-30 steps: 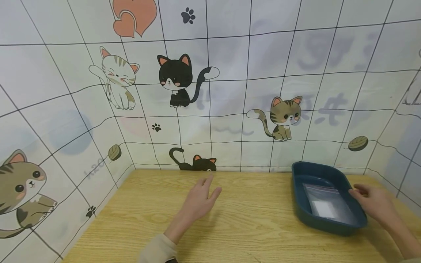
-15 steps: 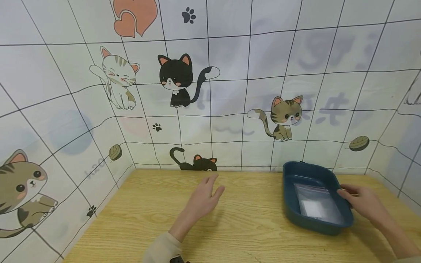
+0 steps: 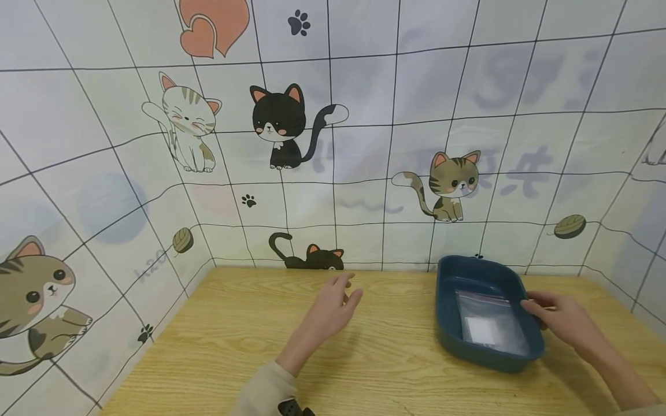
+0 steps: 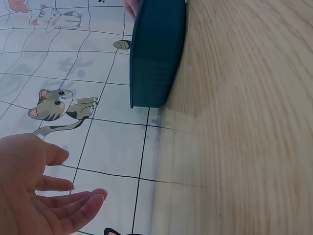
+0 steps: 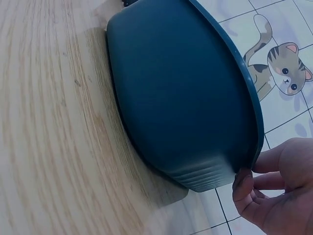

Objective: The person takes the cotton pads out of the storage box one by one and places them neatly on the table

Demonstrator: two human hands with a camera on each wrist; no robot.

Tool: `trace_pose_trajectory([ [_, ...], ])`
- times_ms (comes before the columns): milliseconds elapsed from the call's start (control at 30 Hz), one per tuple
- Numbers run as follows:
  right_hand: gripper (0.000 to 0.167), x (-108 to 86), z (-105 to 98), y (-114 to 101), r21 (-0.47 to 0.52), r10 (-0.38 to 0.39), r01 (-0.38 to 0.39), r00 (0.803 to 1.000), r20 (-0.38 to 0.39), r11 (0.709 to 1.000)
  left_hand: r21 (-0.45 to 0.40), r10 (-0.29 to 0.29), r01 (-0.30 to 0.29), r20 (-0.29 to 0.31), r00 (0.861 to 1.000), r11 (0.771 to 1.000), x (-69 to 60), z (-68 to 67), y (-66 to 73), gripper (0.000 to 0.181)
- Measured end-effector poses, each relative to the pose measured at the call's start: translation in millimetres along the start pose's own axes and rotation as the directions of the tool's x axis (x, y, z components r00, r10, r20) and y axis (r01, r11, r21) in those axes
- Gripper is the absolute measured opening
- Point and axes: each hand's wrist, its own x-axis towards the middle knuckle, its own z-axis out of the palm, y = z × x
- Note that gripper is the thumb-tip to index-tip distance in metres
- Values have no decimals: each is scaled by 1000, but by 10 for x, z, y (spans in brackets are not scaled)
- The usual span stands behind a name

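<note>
On the right part of the table stands a dark teal tray [image 3: 448,323], with a clear zip bag [image 3: 502,329] holding something white lying inside it. My right hand [image 3: 564,320] pinches the tray's right rim; the right wrist view shows the thumb and fingers of that hand [image 5: 279,188] at the rim of the tray [image 5: 181,88]. To the left of the tray, my left hand [image 3: 331,306] hovers above the table, holding nothing. In the left wrist view the fingers of the left hand [image 4: 44,191] are relaxed, apart from the tray [image 4: 156,54].
The wooden table [image 3: 234,346] reaches back to a wall covering [image 3: 359,150] printed with grid lines and cartoon cats. The same covering runs along the left and right sides. A dark watch [image 3: 291,407] is on the left wrist.
The tray has slid to the left with the bag inside, my right hand moving along on its rim. My left hand has shifted slightly to the right.
</note>
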Motion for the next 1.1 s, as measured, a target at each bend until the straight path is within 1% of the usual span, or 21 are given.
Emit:
trace_pose_trajectory([
  [133, 63, -4, 14, -47, 10, -3, 3, 1000, 3, 1000, -9, 8, -8, -1, 1000, 1000, 36, 6, 57, 46],
  [400, 62, -14, 58, -119, 38, -15, 14, 1000, 21, 999, -39, -3, 4, 11, 1000, 999, 96, 7, 142, 45],
  [567, 60, -22, 96, -153, 47, -25, 24, 999, 26, 999, -97, 10, -8, 14, 1000, 995, 119, 16, 172, 42],
  [667, 60, -26, 121, -173, 59, -29, 27, 999, 32, 998, -134, 8, -5, 17, 1000, 991, 133, 30, 198, 42],
  [833, 62, -23, 152, -226, 73, -12, 8, 998, 54, 997, -164, 0, 3, 13, 1000, 986, 169, 78, 255, 40],
  [900, 62, -26, 165, -251, 72, -7, 3, 998, 57, 997, -165, 5, -4, 5, 1000, 986, 186, 103, 287, 39],
  [1033, 61, -40, 188, -297, 76, -14, 10, 999, 52, 997, -173, 14, -13, 3, 1000, 985, 210, 151, 358, 37],
  [1100, 60, -41, 202, -312, 84, -19, 15, 999, 50, 996, -187, 10, -7, 14, 1000, 982, 218, 174, 387, 37],
])
